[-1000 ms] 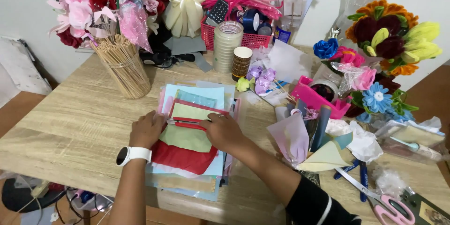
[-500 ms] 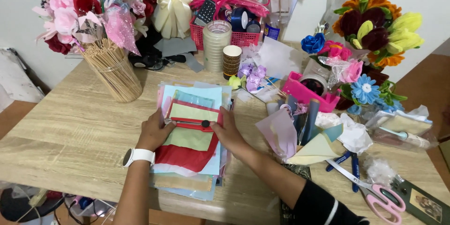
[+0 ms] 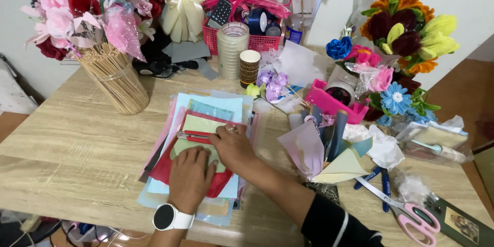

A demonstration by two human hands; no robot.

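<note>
**— Where are your hands right now?**

My left hand (image 3: pixel 189 179), a white watch (image 3: pixel 172 218) on its wrist, lies flat with the fingers spread, pressing down on the pale green sheet of paper (image 3: pixel 198 141) atop the loose stack of coloured paper sheets (image 3: pixel 193 195) near my edge of the light wooden table (image 3: pixel 72 144). It grips nothing. My right hand (image 3: pixel 234 146) is curled over the far edge of that green sheet, fingertips at a slim red-handled cutter (image 3: pixel 193 135) lying across it; I cannot tell whether the fingers truly hold it or only rest on it.

**— How far along does the work look?**

Early, I judge. The green sheet looks whole on the red sheet (image 3: pixel 172 172), and I see no offcuts beside the stack. The cutting seems about to begin or barely begun.

**— And around you?**

To my right, pink-handled scissors (image 3: pixel 406 213) lie unused, with folded pastel paper pieces (image 3: pixel 319 157) closer to my arm. Farther off stand a jar of thin wooden sticks (image 3: pixel 116 80), a stack of clear tape rolls (image 3: pixel 232 49), a red plastic basket of ribbons (image 3: pixel 247 41), and paper flower bouquets (image 3: pixel 406 36) on both sides.
</note>
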